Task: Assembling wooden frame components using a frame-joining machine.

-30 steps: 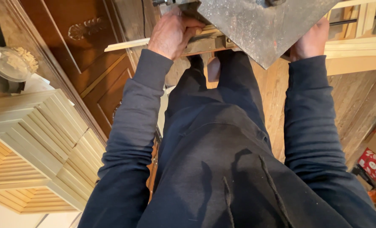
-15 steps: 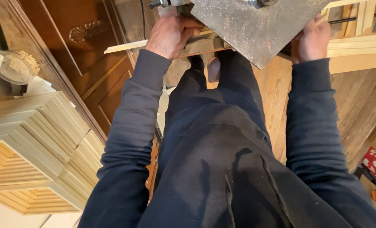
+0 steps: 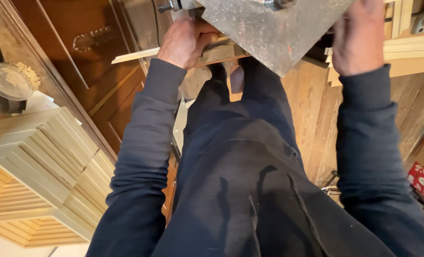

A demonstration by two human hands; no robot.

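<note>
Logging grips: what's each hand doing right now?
Left hand: closed on the wooden strip.
Right hand: fingers extended beside the metal plate; any grip cannot be told.

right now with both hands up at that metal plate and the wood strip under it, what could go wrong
The left hand grips the thin wood strip right beside the grey metal plate, so its fingers could get pinched or nicked if the strip slips. The right hand rests near the plate's pointed edge. The strip's long free end could also swing or snap.

Both hands forward — left hand [image 3: 185, 43] curled, right hand [image 3: 359, 38] flat
</note>
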